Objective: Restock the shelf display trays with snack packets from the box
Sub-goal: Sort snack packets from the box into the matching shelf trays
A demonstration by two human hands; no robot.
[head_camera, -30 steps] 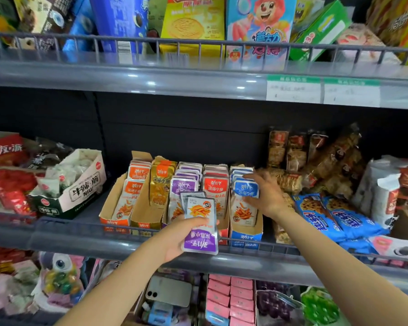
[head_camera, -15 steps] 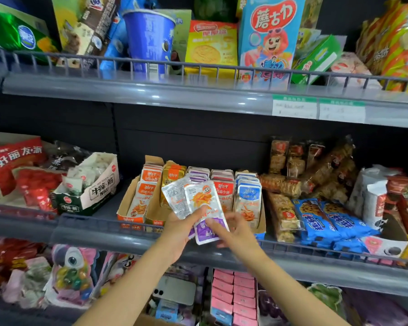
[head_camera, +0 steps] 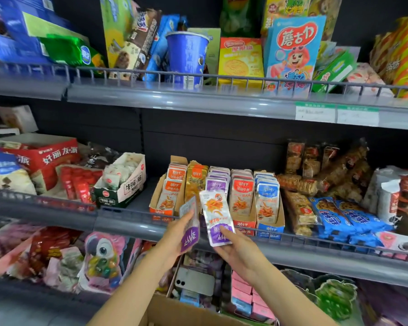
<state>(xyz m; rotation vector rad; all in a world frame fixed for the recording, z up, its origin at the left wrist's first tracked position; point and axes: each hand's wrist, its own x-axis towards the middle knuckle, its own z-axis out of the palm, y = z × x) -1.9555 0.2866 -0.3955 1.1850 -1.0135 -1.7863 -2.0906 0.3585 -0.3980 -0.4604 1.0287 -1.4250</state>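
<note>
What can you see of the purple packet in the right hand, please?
The purple packet is a flat, glossy, foil-like sachet: silvery-white, an orange snack picture on top, a purple band with white characters at its lower end. It stands nearly upright, front facing the camera, in front of the middle shelf. The right hand pinches its purple end, thumb on the front. The left hand holds a second packet close beside it.

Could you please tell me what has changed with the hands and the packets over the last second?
The right hand left the blue packet row, came back to the left hand and took the front purple packet off the stack held there, drawing it slightly to the right. The left hand keeps hold of the other purple packet. The blue packet row looks unchanged.
</note>
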